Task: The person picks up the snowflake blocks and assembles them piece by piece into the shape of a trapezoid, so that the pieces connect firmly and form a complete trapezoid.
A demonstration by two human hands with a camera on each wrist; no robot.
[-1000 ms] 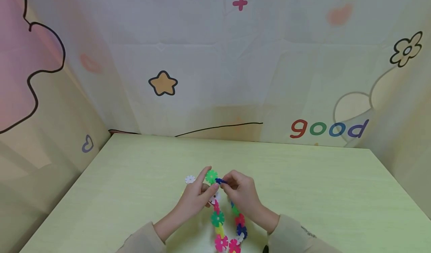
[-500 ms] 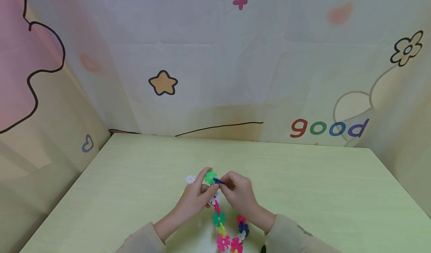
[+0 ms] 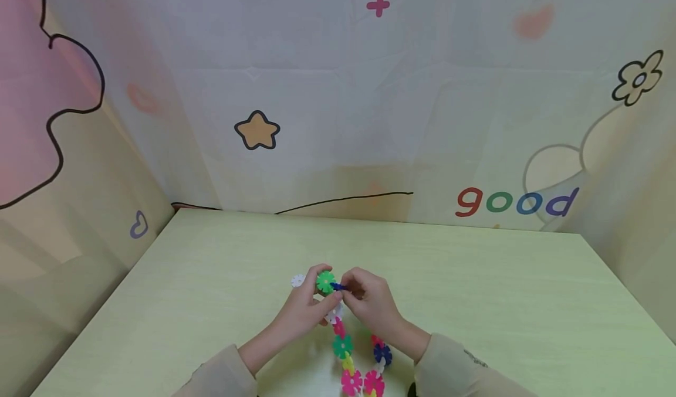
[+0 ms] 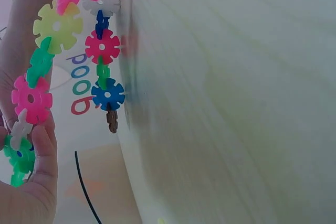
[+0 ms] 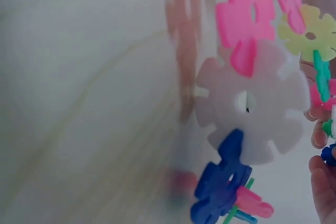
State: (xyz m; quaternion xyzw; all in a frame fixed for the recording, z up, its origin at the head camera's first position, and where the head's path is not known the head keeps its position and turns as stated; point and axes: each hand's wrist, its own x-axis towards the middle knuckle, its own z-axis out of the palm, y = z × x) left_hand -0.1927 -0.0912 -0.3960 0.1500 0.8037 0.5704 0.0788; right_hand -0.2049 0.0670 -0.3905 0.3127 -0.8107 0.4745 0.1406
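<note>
In the head view, my left hand (image 3: 302, 308) grips a chain of slotted plastic flower discs near its upper end, with a bright green disc (image 3: 325, 281) between its fingers and thumb. My right hand (image 3: 374, 304) pinches a dark blue disc (image 3: 340, 287), seen edge-on against the green one; how deep the two interlock cannot be told. Below the hands the chain hangs in a loop, with a teal disc (image 3: 342, 345) and pink discs (image 3: 351, 381) among its links. A brown disc (image 4: 112, 120) ends the hanging strand in the left wrist view.
A loose white disc (image 3: 297, 280) lies on the pale green table (image 3: 465, 291), just left of my left hand. Behind the table's far edge stands a printed cloth backdrop (image 3: 327, 92). A large white link (image 5: 257, 103) fills much of the right wrist view.
Both hands have shifted slightly left, carrying the green and dark blue discs along. The right hand now hides more of the chain's right strand.
</note>
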